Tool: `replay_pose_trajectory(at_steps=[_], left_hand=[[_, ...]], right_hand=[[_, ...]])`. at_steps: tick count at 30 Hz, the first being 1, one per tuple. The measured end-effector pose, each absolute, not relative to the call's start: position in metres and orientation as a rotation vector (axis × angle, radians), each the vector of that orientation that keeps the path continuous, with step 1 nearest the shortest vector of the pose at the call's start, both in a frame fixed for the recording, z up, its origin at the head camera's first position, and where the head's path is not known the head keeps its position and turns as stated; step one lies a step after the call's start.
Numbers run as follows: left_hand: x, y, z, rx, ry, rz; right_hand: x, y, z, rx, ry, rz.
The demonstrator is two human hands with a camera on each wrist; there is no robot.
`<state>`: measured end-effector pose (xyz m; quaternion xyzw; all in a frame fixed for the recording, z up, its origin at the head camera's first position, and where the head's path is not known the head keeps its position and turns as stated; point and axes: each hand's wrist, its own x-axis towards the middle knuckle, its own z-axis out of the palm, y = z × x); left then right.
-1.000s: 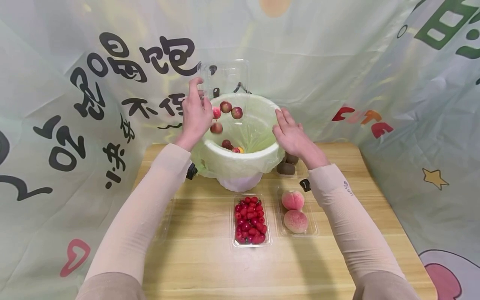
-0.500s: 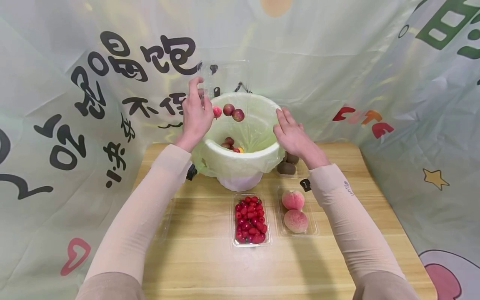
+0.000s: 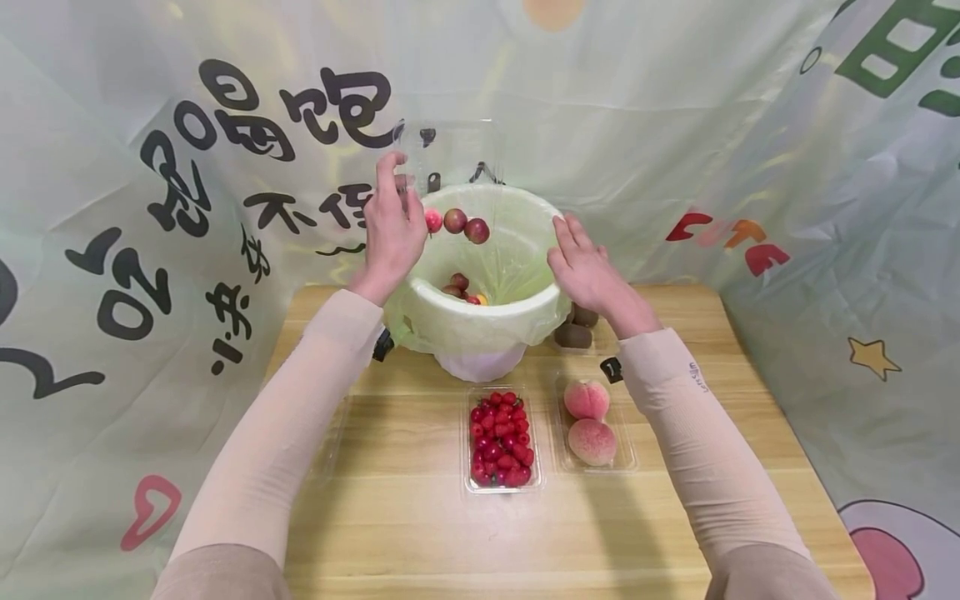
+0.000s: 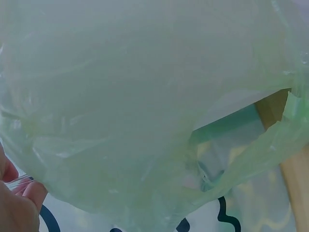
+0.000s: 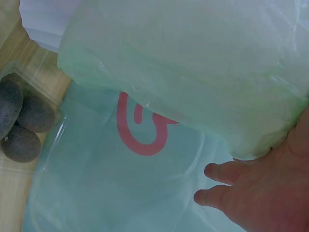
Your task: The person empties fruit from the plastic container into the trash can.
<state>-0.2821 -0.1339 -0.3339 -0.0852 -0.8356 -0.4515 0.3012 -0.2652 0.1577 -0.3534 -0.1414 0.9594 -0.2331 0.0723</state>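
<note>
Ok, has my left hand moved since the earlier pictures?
No, not visibly: in the head view, your left hand shows no clear shift in any direction against the rim of the standing bucket.

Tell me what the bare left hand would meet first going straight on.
Probably the pale, black-lettered fabric backdrop, behind the clear plastic container the left hand grips; depth is unclear.

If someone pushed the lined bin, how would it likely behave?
The bin might tip fairly readily, since it narrows toward its base. The thin, wrinkled green liner would probably slip or crumple, as its edge hangs loose.
</note>
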Motion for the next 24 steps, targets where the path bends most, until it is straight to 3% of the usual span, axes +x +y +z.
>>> replay_pose_trajectory(at_steps=[24], left_hand=[[-0.2815, -0.1331, -0.3365, -0.221, -2.176, -1.205]], right_hand=[[-0.2667, 0.1584, -0.3539, -0.427, 2.883, -0.704]])
